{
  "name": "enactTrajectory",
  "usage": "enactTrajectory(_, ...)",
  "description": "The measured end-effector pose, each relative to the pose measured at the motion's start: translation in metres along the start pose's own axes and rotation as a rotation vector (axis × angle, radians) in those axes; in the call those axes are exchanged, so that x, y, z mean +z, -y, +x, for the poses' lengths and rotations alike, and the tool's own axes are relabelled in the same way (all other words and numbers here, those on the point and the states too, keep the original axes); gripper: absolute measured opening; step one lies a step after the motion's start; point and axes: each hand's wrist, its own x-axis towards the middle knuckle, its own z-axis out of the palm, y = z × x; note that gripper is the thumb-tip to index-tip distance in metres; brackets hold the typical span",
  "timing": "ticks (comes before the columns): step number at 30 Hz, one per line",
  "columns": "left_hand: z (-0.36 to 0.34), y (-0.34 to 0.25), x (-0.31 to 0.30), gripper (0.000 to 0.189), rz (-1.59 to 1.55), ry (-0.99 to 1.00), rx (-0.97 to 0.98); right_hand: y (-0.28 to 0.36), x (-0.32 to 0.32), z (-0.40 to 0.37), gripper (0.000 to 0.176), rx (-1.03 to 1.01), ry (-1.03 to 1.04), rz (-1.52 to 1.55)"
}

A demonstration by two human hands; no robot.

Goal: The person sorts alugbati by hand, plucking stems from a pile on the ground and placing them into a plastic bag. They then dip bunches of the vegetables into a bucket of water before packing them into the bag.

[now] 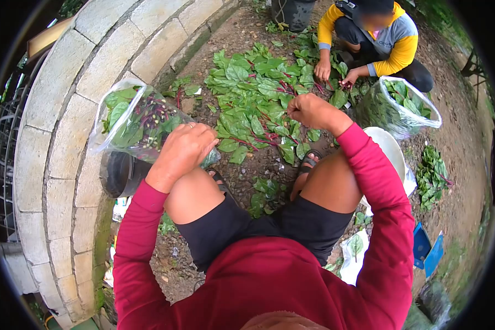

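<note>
I squat over a heap of green leaves with red stems point(258, 93) on the dirt. My left hand point(184, 148) rests on a clear plastic bag point(129, 118) that holds leaves and dark berries; the fingers grip its side. My right hand point(309, 110) is closed above the heap, and I cannot tell if it pinches a stem. Both sleeves are dark red.
A curved stone wall point(66, 110) runs along the left. Another person in a yellow and grey top point(377, 38) crouches opposite, hands in the leaves, beside a second bag of leaves point(399, 107). A white bucket point(390, 148) and a small leaf pile point(432, 176) lie right.
</note>
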Motion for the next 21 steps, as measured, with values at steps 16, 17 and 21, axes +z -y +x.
enactTrajectory(16, 0.093, -0.021, 0.02, 0.014, -0.221, -0.137, 0.023, 0.11, 0.022, -0.041, 0.008, -0.298, 0.141, -0.137)
enactTrajectory(17, 0.096, -0.018, 0.023, 0.015, -0.241, -0.111, -0.003, 0.122, 0.02, -0.043, 0.01, -0.273, 0.206, -0.139)
enactTrajectory(21, 0.098, -0.011, 0.029, 0.017, -0.415, -0.016, -0.076, 0.124, 0.031, -0.042, 0.013, -0.324, 0.407, -0.027)
